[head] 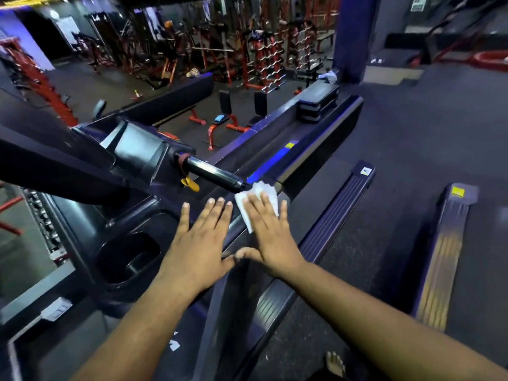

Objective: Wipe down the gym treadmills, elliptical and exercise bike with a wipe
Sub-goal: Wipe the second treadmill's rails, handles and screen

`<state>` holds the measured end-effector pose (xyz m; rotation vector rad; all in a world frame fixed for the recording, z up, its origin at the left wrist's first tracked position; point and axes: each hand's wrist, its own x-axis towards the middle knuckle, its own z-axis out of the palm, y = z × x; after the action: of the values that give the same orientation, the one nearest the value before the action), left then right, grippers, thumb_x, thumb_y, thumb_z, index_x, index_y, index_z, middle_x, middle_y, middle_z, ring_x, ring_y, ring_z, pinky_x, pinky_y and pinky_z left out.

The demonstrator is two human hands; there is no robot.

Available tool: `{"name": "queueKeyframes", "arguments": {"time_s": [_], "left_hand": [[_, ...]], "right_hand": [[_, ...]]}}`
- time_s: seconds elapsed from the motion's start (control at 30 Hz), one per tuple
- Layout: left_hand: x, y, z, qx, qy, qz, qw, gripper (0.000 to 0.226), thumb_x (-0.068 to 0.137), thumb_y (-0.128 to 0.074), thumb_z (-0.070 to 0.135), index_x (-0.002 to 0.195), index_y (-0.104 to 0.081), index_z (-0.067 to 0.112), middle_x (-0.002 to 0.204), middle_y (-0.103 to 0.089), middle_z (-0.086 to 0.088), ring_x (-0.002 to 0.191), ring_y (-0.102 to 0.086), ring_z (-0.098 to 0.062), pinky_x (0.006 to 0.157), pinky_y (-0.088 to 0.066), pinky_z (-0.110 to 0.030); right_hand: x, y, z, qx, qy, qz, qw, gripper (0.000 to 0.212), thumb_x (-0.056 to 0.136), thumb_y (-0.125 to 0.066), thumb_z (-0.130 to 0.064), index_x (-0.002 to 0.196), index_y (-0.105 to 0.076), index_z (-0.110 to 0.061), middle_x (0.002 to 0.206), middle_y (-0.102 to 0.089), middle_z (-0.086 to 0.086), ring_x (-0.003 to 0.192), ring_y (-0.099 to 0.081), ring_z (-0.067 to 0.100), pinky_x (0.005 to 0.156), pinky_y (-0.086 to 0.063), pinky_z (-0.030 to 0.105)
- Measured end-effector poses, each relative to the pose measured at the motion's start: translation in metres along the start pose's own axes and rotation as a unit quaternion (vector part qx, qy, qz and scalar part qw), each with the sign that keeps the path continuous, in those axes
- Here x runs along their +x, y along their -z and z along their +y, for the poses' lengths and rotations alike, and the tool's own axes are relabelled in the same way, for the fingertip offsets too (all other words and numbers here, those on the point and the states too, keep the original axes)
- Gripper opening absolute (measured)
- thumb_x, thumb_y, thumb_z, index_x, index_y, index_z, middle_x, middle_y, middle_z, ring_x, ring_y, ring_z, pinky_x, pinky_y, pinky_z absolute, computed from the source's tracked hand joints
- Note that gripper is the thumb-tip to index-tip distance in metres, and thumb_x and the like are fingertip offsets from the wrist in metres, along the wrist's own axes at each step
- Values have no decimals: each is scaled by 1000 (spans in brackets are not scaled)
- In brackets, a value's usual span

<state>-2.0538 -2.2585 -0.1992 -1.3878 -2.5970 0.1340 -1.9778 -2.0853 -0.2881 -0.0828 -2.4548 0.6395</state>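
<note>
Both arms reach forward from the near edge, palms down, side by side on the treadmill (154,237). The left hand (199,243) lies flat with fingers straight and slightly spread, holding nothing, resting on the dark console edge just right of a cup holder (129,257). The right hand (270,237) is also flat, fingers straight and spread, pressing a white wipe (254,199) onto the side rail (233,243); the wipe shows beyond the fingertips and to their left, crumpled at its far end. The two thumbs nearly meet between the hands. Just beyond the wipe, a black handlebar (214,174) juts from the console toward the right, with a yellow clip (190,184) hanging from a cord near its base. To the right lie the dark belt (324,215) and ribbed foot rails (338,210) of this treadmill, and a second treadmill's rail (442,259) with yellow reflections farther right. A bare foot (335,364) shows at the near edge. Beyond a low dark wall (302,133), the floor (90,86) below holds red-framed benches (220,122), a dumbbell rack (266,59) and other red machines in dim light with bluish glow at far left.
</note>
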Motion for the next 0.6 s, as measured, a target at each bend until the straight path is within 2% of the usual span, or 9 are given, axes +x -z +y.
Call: {"name": "queueKeyframes", "arguments": {"time_s": [0.07,0.13,0.27,0.33,0.4,0.5,0.6], "left_hand": [[8,2,4,-5,0,-12,1000,107,88,-46,75,163,2,15,172,0,-3,158,6,-16,124,12,-56],[18,4,10,-3,1,-18,1000,109,89,-48,74,162,9,16,172,6,-2,157,10,-16,124,13,-56],[46,6,25,4,0,-33,999,108,91,-46,73,161,15,17,171,13,0,156,15,-14,124,12,-55],[64,6,33,4,-1,-40,999,108,92,-45,73,161,16,17,171,14,-1,156,16,-14,124,12,-56],[81,5,40,5,-3,-44,999,108,92,-45,73,161,15,15,171,14,-1,156,16,-14,124,12,-56],[107,3,52,7,-2,-48,999,108,93,-46,71,161,14,14,171,14,-1,156,16,-15,124,11,-56],[134,3,65,0,-2,-54,999,109,92,-47,72,161,15,15,171,14,0,156,15,-14,124,12,-56]], "right_hand": [[16,13,23,-58,52,-5,997,106,82,-27,-87,159,-27,-15,166,-25,4,157,-5,17,119,6,67],[38,31,53,-102,37,-12,994,108,80,-26,-90,159,-29,-17,165,-28,3,156,-10,18,116,-2,74],[63,63,99,-101,-56,-46,992,114,74,-24,-96,161,-19,-23,168,-16,-3,157,0,17,117,9,71],[60,67,96,-92,-30,-68,993,118,71,-21,-98,162,-14,-22,170,-11,-2,157,4,17,117,14,67],[51,64,89,-82,33,-97,991,119,72,-26,-95,163,-12,-20,170,-9,-1,157,5,17,118,17,64],[51,70,112,-122,93,-115,982,116,75,-31,-92,163,-12,-19,170,-10,-3,157,3,13,119,13,65],[76,91,168,-115,7,-95,989,115,75,-25,-95,163,-9,-24,170,-7,-6,156,4,11,117,8,71]]}}
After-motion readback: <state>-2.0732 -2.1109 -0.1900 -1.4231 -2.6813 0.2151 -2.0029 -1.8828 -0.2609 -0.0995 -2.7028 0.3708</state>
